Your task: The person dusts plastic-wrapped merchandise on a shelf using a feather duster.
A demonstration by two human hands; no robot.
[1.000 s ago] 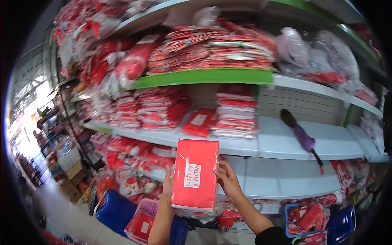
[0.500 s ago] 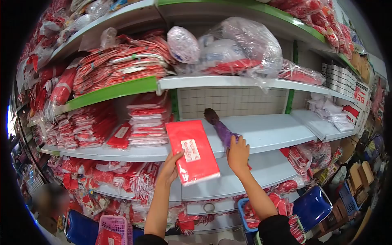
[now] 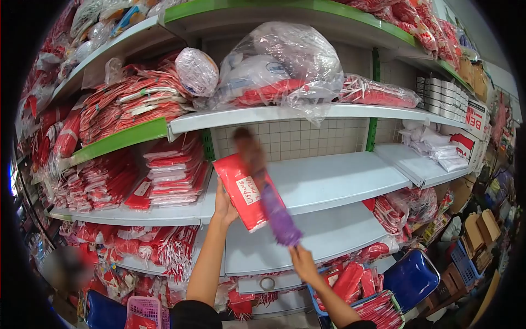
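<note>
The left hand [image 3: 223, 204] holds 1 red pack [image 3: 232, 180] and the right hand [image 3: 303, 264] grips 1 purple duster [image 3: 278, 217], both up off the shelf [image 3: 329, 176].

The fluffy brown and purple duster [image 3: 278, 215] is blurry at its brown top. It hides part of the flat red plastic packet [image 3: 233, 171] and some words on its white paper label [image 3: 246, 189]. The packet hides some of the left hand's [image 3: 223, 207] fingers. The right hand [image 3: 303, 264] covers part of the duster's thin handle. The picture's bottom edge cuts off the pink plastic basket [image 3: 159, 311] and both black sleeves [image 3: 193, 315].
</note>
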